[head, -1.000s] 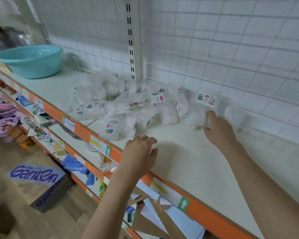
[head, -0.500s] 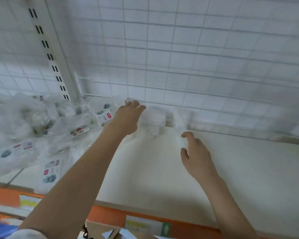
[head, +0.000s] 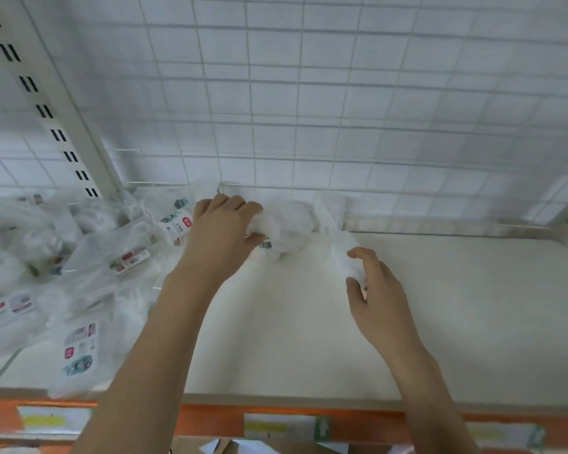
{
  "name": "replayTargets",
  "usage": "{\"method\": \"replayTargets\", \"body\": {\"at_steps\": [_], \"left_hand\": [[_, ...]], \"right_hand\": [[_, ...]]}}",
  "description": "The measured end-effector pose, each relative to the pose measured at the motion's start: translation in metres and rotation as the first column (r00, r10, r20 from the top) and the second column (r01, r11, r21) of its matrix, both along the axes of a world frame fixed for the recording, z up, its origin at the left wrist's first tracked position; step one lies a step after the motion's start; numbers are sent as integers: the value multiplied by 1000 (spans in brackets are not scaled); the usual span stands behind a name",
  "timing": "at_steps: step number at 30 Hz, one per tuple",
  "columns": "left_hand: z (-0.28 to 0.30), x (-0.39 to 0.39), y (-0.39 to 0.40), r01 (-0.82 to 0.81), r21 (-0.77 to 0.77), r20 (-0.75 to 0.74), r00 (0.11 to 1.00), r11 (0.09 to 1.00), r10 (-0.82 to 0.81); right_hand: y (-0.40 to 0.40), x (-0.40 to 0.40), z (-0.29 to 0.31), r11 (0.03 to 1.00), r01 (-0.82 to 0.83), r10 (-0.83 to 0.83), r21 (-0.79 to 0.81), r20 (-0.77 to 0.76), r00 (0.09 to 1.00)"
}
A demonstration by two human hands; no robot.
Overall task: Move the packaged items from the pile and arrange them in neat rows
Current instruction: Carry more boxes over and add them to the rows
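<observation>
A pile of clear plastic packets (head: 79, 257) with white contents and red-and-teal labels covers the left part of the white shelf (head: 456, 306). My left hand (head: 222, 231) grips one white packet (head: 286, 227) at the pile's right edge, close to the wire grid back. My right hand (head: 374, 296) holds a second white packet (head: 343, 253) between thumb and curled fingers, just right of the first. Both packets sit near the back of the shelf.
A white wire grid (head: 341, 109) backs the shelf, with a slotted upright post (head: 46, 109) at left. The shelf's orange front rail (head: 210, 421) carries price tags. Bare shelf surface stretches to the right of my hands.
The view has swung right from the pile. My left hand has closed around a packet at the back. My right hand has moved up and taken hold of the neighbouring packet.
</observation>
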State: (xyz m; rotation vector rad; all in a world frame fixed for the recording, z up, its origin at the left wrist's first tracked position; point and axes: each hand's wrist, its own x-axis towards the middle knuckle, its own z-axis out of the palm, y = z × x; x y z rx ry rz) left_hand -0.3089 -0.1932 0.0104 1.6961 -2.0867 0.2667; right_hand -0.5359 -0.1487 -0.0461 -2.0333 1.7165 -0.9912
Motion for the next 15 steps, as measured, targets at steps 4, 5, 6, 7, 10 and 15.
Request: {"method": "replayTargets", "body": {"at_steps": [4, 5, 6, 7, 10, 15], "left_hand": [[-10, -47, 31, 69, -55, -207, 975, 996, -79], [-13, -65, 37, 97, -50, -253, 962, 994, -106], [-16, -84, 43, 120, -40, -291, 948, 992, -126], [-18, -105, 49, 137, -28, -321, 937, 990, -138], [-27, -174, 64, 164, -27, -422, 892, 986, -160], [-35, -304, 88, 115, -37, -491, 863, 993, -119]], "right_hand": [[12, -38, 8, 998, 44, -41, -45, 58, 997], [15, -53, 9, 996, 67, -62, -51, 95, 994], [17, -71, 9, 994, 91, -83, -57, 125, 989], [18, -90, 9, 991, 109, -98, -76, 132, 986], [23, -155, 3, 970, 133, -121, -205, 68, 990], [43, -280, -2, 932, 85, -105, -351, -37, 994]]}}
